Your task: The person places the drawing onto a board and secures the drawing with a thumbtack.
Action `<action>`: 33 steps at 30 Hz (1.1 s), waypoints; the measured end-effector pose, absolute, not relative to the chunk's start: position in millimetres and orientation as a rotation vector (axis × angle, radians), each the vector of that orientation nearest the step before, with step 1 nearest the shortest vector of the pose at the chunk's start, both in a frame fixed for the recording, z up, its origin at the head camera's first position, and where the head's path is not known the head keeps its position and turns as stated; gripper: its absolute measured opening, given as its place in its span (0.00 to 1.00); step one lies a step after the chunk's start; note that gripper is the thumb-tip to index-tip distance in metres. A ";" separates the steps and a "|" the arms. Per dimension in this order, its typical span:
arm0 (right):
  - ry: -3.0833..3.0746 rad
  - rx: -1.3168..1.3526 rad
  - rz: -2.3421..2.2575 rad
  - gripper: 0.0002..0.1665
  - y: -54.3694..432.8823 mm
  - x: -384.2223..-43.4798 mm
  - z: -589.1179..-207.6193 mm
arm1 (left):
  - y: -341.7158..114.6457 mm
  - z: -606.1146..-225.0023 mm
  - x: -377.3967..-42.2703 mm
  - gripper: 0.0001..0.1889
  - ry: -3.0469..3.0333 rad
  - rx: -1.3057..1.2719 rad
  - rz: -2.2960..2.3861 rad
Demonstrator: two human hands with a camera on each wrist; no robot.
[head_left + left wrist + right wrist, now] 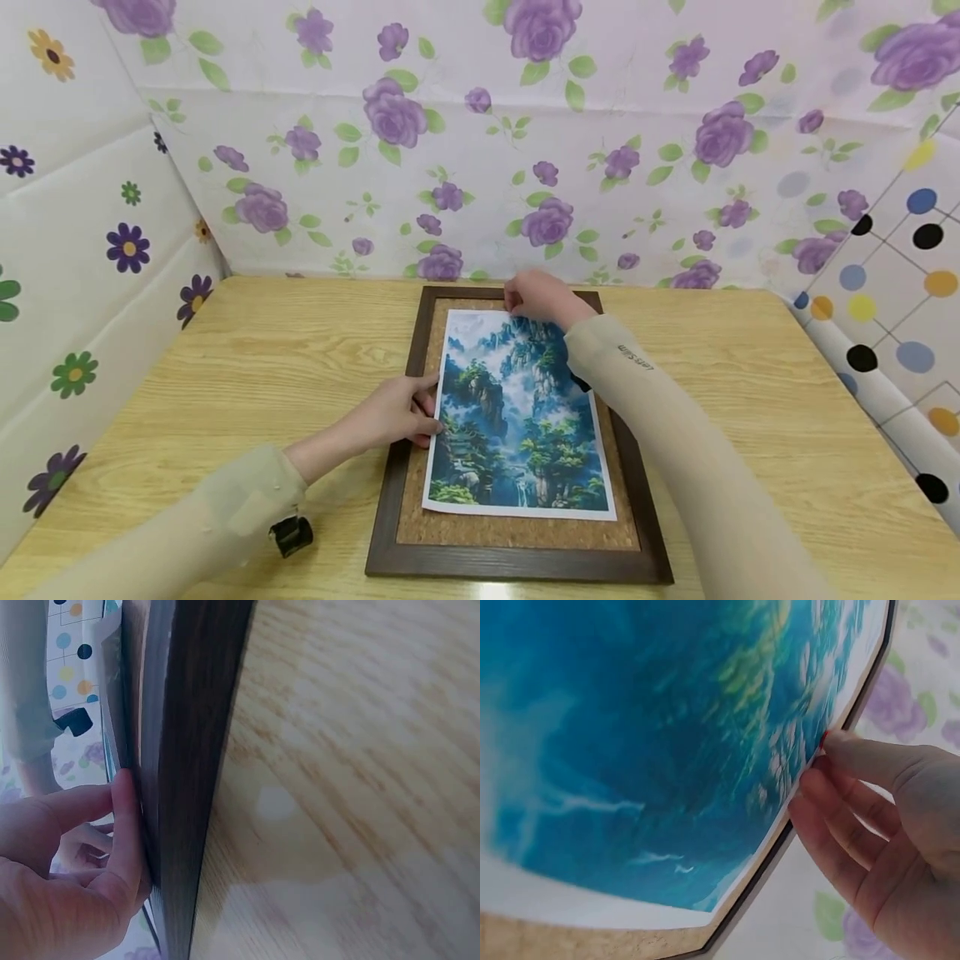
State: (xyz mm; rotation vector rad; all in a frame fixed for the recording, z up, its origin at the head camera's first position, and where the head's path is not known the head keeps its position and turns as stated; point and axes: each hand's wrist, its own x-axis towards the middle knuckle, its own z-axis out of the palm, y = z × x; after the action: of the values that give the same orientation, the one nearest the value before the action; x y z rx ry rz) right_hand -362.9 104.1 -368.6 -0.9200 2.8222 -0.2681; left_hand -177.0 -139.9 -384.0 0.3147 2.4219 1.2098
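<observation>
A printed landscape picture (517, 417) with a white border lies on the cork board (525, 533), which has a dark brown wooden frame. At the picture's left edge, my left hand (397, 410) pinches the paper between thumb and fingers. In the left wrist view its fingertips (124, 784) meet right beside the frame (187, 750). My right hand (543, 296) is at the top edge of the picture. There, in the right wrist view, thumb and fingers pinch a small red pushpin (824, 739), mostly hidden by the fingertips.
The framed board lies on a wood-grain table (285, 350), its top close to the flowered back wall covering (465, 150). Side wall coverings with daisies (90, 250) and coloured dots (900, 317) stand left and right. A black strap (291, 533) hangs at the left sleeve.
</observation>
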 end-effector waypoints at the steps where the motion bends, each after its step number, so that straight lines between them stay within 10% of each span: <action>1: 2.836 -0.920 -0.251 0.04 104.2 -360.4 -368.2 | -139.7 -383.9 -177.2 0.41 2.422 0.313 1.212; 33: 3.304 -1.301 -0.601 0.28 204.6 -198.3 -349.6 | -187.6 -347.6 -187.1 0.36 2.923 1.087 0.567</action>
State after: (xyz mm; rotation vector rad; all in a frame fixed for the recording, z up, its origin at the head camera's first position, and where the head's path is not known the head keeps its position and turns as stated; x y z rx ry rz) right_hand -198.3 204.6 -349.6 -1.3011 3.3044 -0.6011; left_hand -187.1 -187.6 -347.6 1.0872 2.9233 0.5672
